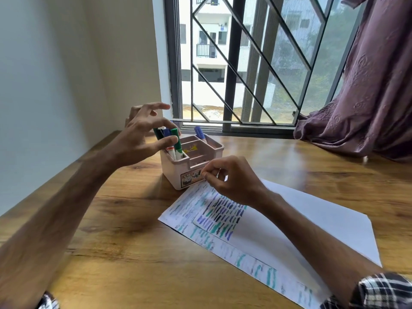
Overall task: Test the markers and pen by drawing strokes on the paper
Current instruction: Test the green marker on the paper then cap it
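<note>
Nearest me, paper (312,221) lies flat on the wooden surface (133,230), its left part covered in teal, blue and dark strokes (223,215). My right grip (229,177) hovers over the paper's far corner, fingers curled, thumb meeting forefinger; I cannot tell if it holds anything. Just beyond is a pink organizer (176,172). My left grip (138,139) is spread apart around the markers (166,133) in its left compartment, thumb beside the green marker (177,143). A blue marker (199,132) stands in the rear compartment.

Wooden table (133,253), pink organizer (178,175) and marked paper sheets (301,224) on it
</note>
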`<move>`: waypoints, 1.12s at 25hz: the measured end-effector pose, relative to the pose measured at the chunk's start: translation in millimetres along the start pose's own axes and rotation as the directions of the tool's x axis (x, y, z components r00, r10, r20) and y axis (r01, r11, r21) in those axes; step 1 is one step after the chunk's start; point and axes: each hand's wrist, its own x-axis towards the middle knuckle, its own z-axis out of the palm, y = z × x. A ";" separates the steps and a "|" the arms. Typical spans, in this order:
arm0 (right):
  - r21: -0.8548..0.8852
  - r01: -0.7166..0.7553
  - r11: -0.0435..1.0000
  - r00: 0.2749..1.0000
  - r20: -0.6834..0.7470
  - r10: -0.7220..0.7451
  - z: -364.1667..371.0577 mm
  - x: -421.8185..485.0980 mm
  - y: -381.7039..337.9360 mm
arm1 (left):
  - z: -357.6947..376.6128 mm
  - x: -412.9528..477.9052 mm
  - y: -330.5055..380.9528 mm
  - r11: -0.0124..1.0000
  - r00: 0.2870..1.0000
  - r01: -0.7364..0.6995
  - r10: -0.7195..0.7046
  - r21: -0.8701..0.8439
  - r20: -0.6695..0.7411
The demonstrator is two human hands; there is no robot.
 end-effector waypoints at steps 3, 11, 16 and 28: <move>0.008 -0.003 1.000 1.000 -0.031 0.003 -0.2 1.3 0.4 | -0.6 3.8 3.0 0.994 0.987 0.012 -0.030 -0.113 -0.158; 0.176 -0.073 0.982 0.948 -0.295 0.123 -15.1 9.3 -10.8 | 3.9 0.7 51.0 0.757 0.872 -0.209 -0.142 -0.619 -0.468; 0.401 0.004 0.916 1.000 -0.030 0.008 -21.1 11.8 -15.1 | 38.3 -11.3 80.3 0.680 0.974 -0.091 -0.093 -0.728 -0.208; -0.040 -0.014 0.999 1.000 0.027 0.015 -49.7 8.7 10.5 | 77.6 -19.9 80.6 0.957 0.944 -0.288 0.280 -0.021 -0.177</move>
